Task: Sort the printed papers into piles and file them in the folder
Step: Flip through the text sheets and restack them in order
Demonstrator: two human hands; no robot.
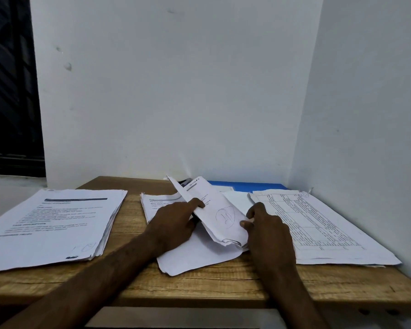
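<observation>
Head: lifted sheets [215, 216] betw. L hand [173, 225] & R hand [268, 227], fingers [196, 202] pinching edges.

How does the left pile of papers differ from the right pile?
The left pile shows lines of text under a dark bar; the right pile shows a ruled grid. The left pile looks thicker, with fanned edges; the right pile looks thinner and flatter. Both are white printed sheets lying flat on the wooden table, each with a circled pen mark in a corner.
</observation>
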